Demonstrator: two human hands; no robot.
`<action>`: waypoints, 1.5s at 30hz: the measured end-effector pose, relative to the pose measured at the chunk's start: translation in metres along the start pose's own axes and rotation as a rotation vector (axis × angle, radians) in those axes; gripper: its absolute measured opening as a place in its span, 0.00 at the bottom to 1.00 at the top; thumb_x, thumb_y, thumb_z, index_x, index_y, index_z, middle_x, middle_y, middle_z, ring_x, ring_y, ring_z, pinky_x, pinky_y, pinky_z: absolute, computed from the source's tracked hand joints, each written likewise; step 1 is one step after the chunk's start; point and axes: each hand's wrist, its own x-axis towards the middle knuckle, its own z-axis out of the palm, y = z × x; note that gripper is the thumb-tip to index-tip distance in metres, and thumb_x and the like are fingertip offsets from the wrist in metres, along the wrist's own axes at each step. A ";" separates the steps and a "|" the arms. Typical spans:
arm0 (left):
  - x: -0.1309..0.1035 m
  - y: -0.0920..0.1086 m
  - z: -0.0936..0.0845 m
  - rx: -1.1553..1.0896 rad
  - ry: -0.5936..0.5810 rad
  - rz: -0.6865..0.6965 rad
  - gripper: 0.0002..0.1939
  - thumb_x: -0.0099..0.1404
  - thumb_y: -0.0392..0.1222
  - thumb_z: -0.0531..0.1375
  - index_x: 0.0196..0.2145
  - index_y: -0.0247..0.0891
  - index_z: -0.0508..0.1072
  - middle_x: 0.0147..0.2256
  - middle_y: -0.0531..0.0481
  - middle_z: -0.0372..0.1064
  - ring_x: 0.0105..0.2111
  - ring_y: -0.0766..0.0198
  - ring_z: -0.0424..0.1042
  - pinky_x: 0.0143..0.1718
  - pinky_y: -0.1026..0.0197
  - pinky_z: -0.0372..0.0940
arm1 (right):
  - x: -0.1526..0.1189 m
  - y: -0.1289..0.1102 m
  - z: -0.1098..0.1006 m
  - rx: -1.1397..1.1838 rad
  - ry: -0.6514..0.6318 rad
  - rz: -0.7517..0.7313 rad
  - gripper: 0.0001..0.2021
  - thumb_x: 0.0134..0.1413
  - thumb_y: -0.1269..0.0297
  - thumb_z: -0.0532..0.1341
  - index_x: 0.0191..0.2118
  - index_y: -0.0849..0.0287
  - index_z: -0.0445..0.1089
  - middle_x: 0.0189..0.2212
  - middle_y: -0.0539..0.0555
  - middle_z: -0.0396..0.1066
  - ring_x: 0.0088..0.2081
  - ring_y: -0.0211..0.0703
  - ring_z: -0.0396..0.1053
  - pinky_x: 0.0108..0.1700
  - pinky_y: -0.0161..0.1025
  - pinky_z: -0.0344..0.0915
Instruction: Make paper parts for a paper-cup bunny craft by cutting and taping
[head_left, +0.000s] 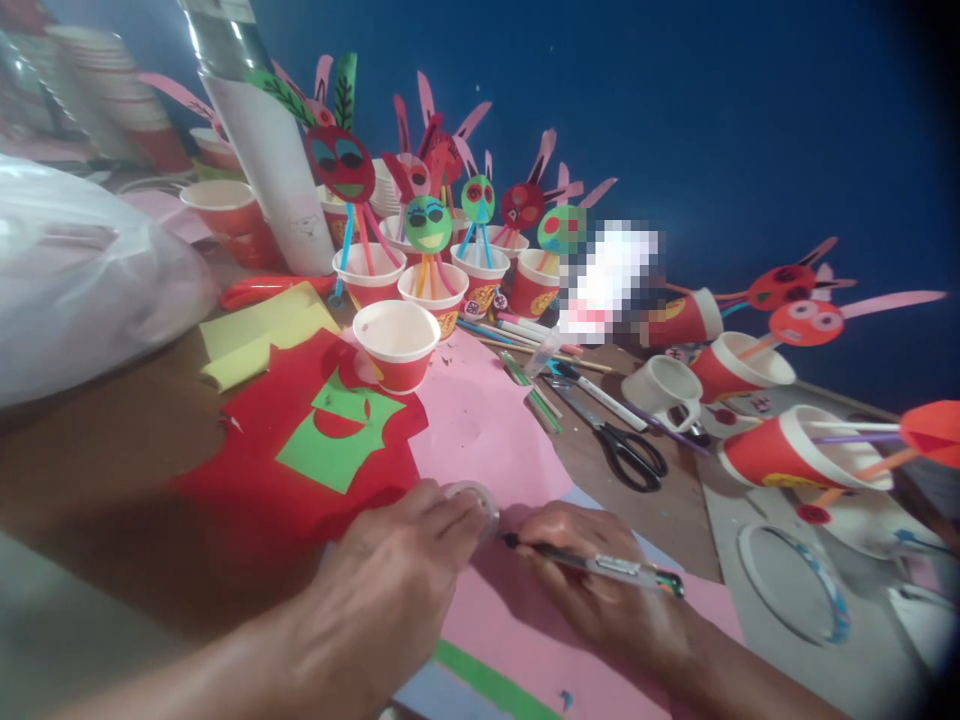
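Pink paper (495, 610) lies under both hands. My left hand (412, 560) presses a small round whitish disc (487, 505) onto it, fingers bent together over the disc. My right hand (577, 570) pinches a pen (622, 568), its dark tip pointing left, close to the disc's right edge. Just behind my left hand are red paper (255, 470) and cut green paper pieces (322, 452). A white-rimmed red paper cup (397, 345) stands where the red and pink sheets meet.
Cups with paper rabbit-like figures (427, 225) line the back, beside a white bottle (270, 170). Black scissors (630, 455), markers (611, 400) and a white mug (664, 390) lie to the right. A plastic bag (82, 280) sits left; tipped cups (802, 450) are at the far right.
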 end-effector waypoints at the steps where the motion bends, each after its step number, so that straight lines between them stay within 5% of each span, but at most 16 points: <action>1: -0.001 0.001 0.000 0.037 -0.009 -0.001 0.24 0.58 0.25 0.46 0.52 0.32 0.64 0.50 0.43 0.68 0.46 0.54 0.65 0.46 0.52 0.65 | 0.001 0.000 0.000 0.001 0.009 0.023 0.03 0.56 0.73 0.57 0.34 0.58 0.65 0.28 0.51 0.72 0.30 0.40 0.70 0.33 0.36 0.66; 12: -0.017 0.003 0.031 0.476 -0.028 0.075 0.28 0.59 0.26 0.46 0.58 0.26 0.58 0.57 0.34 0.58 0.53 0.44 0.59 0.38 0.51 0.70 | 0.009 -0.002 0.000 -0.013 0.027 0.276 0.05 0.58 0.68 0.54 0.33 0.58 0.67 0.26 0.50 0.71 0.28 0.40 0.70 0.32 0.36 0.66; 23: -0.011 0.011 0.041 0.555 0.225 0.079 0.18 0.62 0.33 0.49 0.45 0.30 0.73 0.48 0.35 0.69 0.43 0.49 0.66 0.32 0.55 0.64 | 0.034 0.006 0.001 -0.099 -0.009 0.359 0.07 0.59 0.64 0.54 0.32 0.57 0.65 0.22 0.47 0.68 0.25 0.38 0.68 0.30 0.33 0.63; 28: -0.009 0.016 0.042 0.524 0.273 0.039 0.15 0.63 0.34 0.50 0.40 0.30 0.75 0.46 0.36 0.70 0.42 0.51 0.68 0.31 0.56 0.63 | 0.060 0.006 0.000 -0.138 -0.128 0.395 0.09 0.60 0.60 0.53 0.32 0.57 0.66 0.25 0.48 0.70 0.28 0.40 0.70 0.31 0.34 0.64; 40: 0.004 0.023 0.086 0.383 0.260 -0.164 0.16 0.62 0.34 0.53 0.44 0.37 0.75 0.46 0.36 0.70 0.39 0.52 0.66 0.22 0.59 0.60 | 0.092 0.000 0.012 -0.329 -0.422 0.361 0.12 0.60 0.56 0.51 0.32 0.55 0.66 0.24 0.50 0.70 0.28 0.43 0.69 0.32 0.37 0.62; 45: 0.009 0.024 0.077 0.269 0.180 -0.225 0.14 0.63 0.38 0.53 0.41 0.34 0.76 0.45 0.36 0.71 0.39 0.53 0.67 0.20 0.60 0.57 | 0.098 -0.009 0.014 -0.343 -0.490 0.353 0.11 0.61 0.58 0.51 0.33 0.55 0.66 0.24 0.49 0.69 0.28 0.42 0.69 0.33 0.37 0.59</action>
